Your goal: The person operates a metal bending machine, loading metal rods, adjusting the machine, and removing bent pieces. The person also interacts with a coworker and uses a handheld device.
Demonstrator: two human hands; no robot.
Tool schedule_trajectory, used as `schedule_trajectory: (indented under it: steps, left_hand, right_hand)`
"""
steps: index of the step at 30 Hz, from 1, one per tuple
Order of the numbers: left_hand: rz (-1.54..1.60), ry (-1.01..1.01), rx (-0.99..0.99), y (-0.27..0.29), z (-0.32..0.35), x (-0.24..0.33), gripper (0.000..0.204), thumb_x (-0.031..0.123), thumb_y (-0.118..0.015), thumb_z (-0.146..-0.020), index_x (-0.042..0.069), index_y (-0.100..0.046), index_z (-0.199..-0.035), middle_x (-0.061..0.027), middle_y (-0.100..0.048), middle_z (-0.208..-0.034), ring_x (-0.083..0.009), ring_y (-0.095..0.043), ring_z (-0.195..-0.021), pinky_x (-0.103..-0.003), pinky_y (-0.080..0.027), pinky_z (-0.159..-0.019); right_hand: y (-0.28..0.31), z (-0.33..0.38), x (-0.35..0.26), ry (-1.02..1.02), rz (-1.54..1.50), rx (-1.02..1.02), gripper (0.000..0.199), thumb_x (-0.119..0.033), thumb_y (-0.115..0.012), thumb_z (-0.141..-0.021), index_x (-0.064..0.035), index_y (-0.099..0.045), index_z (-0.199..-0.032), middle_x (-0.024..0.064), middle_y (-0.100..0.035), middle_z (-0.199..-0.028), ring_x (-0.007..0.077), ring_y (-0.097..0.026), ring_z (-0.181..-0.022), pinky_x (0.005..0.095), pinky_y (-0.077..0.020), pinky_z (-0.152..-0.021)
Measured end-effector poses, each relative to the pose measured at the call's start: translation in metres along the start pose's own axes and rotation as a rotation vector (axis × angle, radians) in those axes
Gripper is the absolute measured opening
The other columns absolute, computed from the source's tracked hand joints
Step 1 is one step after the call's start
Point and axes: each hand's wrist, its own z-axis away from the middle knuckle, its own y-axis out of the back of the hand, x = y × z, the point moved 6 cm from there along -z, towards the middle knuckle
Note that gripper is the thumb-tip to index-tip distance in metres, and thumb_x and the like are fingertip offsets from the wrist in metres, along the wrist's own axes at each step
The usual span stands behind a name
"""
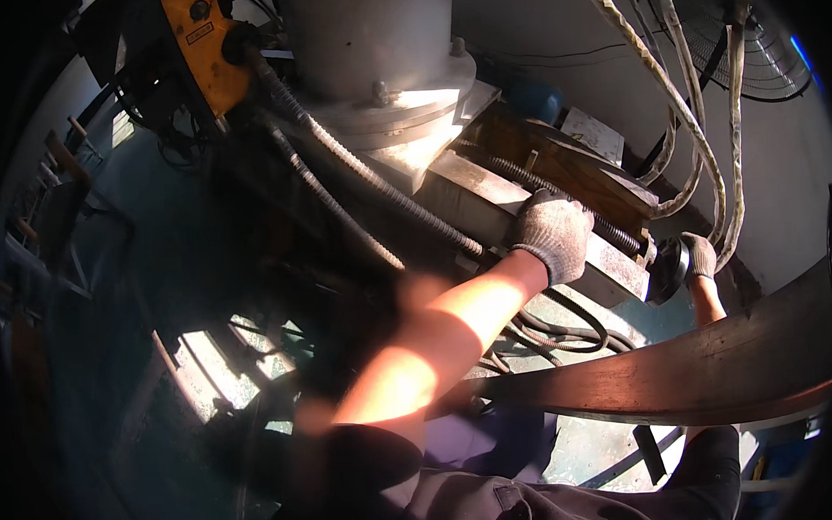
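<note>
My left hand (553, 235), in a pale knitted glove, lies closed over the top of a grey metal beam (609, 276), its fingers curled toward the far edge beside a long threaded rod (621, 237). What lies under those fingers is hidden. At the beam's right end is a dark round handwheel (670, 269). My right hand (701, 255), gloved the same way, grips that wheel's right rim; its fingertips are partly out of sight. Between me and the right hand runs a broad curved metal bar (649, 380).
A grey flanged column (372, 60) stands behind the beam, with an orange machine part (209, 56) to its left. Ribbed hoses (339, 162) cross leftward, and black cables (565, 333) loop below. Wrapped cables (695, 113) hang near a fan (748, 56) at upper right.
</note>
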Motion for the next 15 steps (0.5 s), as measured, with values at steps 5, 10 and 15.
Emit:
schedule_trajectory:
  steps: [5, 10, 15]
  left_hand:
    - [-0.011, 0.145, -0.082, 0.002, 0.019, -0.047, 0.029, 0.027, -0.071, -0.093, 0.012, -0.081, -0.116, -0.0125, -0.08, -0.116, -0.0299, -0.076, -0.117, -0.049, -0.053, -0.105]
    - [-0.01, 0.055, -0.087, 0.002, 0.009, -0.026, 0.027, 0.028, -0.07, -0.094, 0.014, -0.082, -0.114, -0.012, -0.081, -0.113, -0.0307, -0.077, -0.113, -0.049, -0.053, -0.105]
    - [0.02, 0.096, -0.045, 0.005, 0.012, -0.043, 0.029, 0.028, -0.074, -0.092, 0.014, -0.083, -0.115, -0.0113, -0.083, -0.114, -0.0299, -0.077, -0.116, -0.049, -0.053, -0.105]
  right_hand:
    - [-0.029, 0.058, -0.129, 0.187, -0.003, -0.112, 0.026, -0.035, -0.072, -0.101, -0.0129, -0.086, -0.1, 0.0187, -0.084, -0.101, 0.0379, -0.08, -0.103, 0.047, -0.0613, -0.089]
    - [0.043, 0.019, -0.106, 0.174, 0.185, -0.102, 0.023, -0.034, -0.078, -0.091, -0.0121, -0.086, -0.092, 0.0164, -0.082, -0.09, 0.0398, -0.081, -0.091, 0.0511, -0.0622, -0.083]
    - [-0.017, 0.074, -0.132, 0.144, -0.018, -0.034, 0.023, -0.033, -0.075, -0.094, -0.0136, -0.086, -0.102, 0.0202, -0.082, -0.097, 0.0415, -0.081, -0.099, 0.0526, -0.0615, -0.085]
